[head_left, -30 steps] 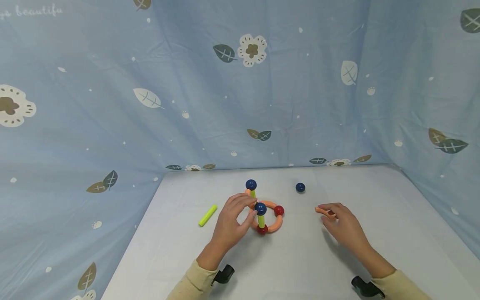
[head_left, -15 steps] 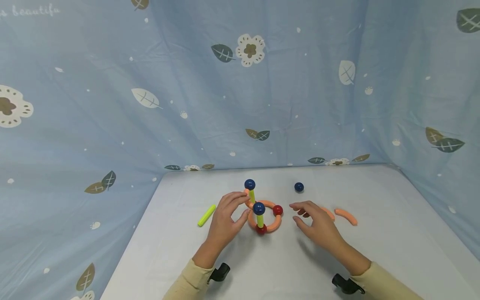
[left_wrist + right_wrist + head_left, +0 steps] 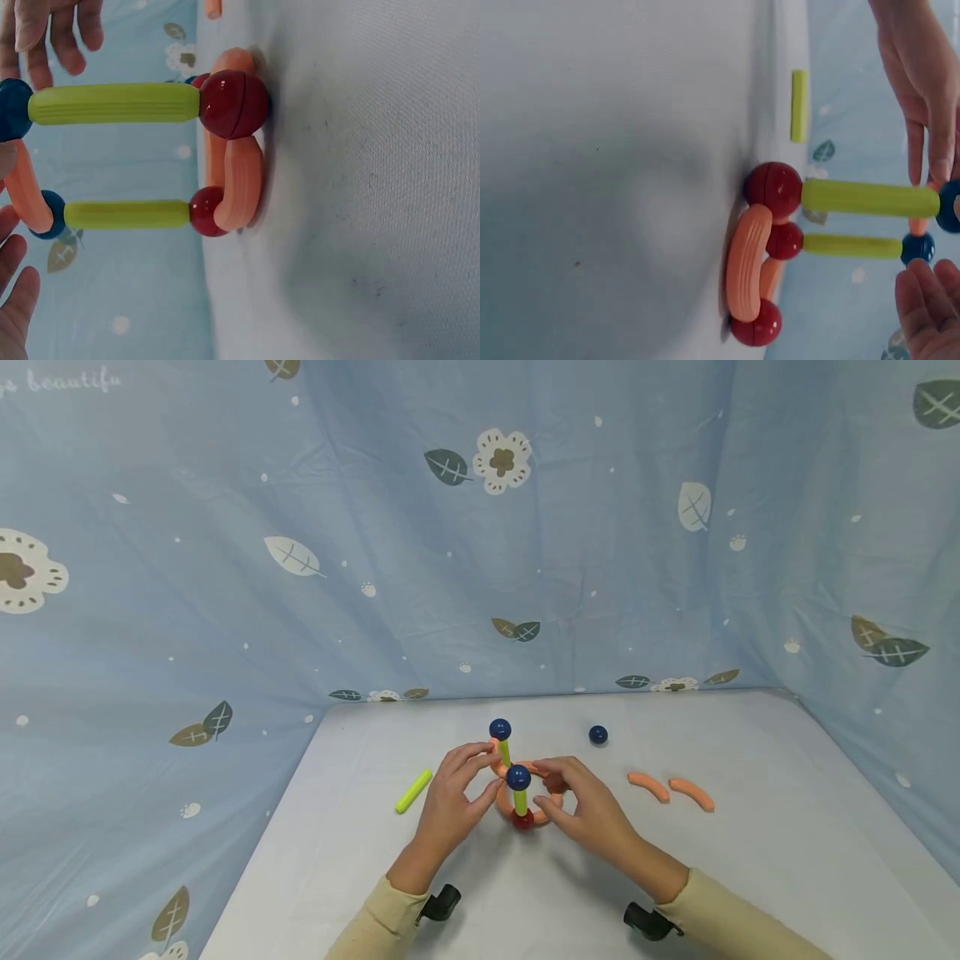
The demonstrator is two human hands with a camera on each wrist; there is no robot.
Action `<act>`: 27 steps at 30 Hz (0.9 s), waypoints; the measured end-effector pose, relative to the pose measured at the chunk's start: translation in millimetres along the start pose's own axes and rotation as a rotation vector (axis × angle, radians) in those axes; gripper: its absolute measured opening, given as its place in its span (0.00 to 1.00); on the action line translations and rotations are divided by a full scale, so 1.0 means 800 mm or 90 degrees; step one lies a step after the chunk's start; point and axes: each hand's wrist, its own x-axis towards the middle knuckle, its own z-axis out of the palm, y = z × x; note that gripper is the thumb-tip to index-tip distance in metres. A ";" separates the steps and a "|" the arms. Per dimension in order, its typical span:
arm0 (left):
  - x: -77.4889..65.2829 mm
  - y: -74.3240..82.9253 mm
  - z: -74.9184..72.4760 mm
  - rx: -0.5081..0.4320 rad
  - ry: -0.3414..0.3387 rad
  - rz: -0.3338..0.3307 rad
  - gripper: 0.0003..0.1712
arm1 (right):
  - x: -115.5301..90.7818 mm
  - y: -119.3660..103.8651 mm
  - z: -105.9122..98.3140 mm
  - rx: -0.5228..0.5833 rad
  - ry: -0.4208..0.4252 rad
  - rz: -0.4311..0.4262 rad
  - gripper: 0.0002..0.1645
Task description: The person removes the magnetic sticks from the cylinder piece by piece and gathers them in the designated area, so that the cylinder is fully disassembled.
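A magnetic stick-and-ball model stands on the table: a ring of orange curved sticks [image 3: 748, 262] and red balls [image 3: 757, 322], with two upright yellow-green sticks [image 3: 112, 103]. Blue balls [image 3: 518, 777] cap the uprights, and an upper orange curved stick [image 3: 27, 187] links them. My left hand [image 3: 448, 793] is at the model's left, thumb and fingers spread beside that upper stick; firm contact cannot be made out. On the other side my right hand [image 3: 592, 806] hovers with parted fingers over the ring's right part, partly covering a red ball. It holds nothing visible.
Two loose orange curved sticks [image 3: 670, 790] lie on the white table [image 3: 757, 860] to the right. A loose blue ball [image 3: 597, 735] is farther back. To the left lies a loose yellow-green stick [image 3: 414, 791]. A blue patterned cloth [image 3: 615, 568] hangs behind.
My right hand has let go of an orange curved stick at the right and moved left to the model. My left hand has drawn back slightly from the front blue ball.
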 end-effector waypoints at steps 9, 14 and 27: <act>0.000 -0.001 0.000 0.000 0.002 0.005 0.21 | 0.015 -0.011 0.017 0.004 0.016 -0.041 0.34; 0.001 0.001 0.001 0.006 -0.003 0.010 0.18 | 0.021 -0.018 0.022 -0.017 0.018 -0.042 0.27; 0.004 0.000 0.004 0.022 -0.001 0.020 0.16 | 0.023 -0.020 0.022 -0.029 0.025 -0.034 0.23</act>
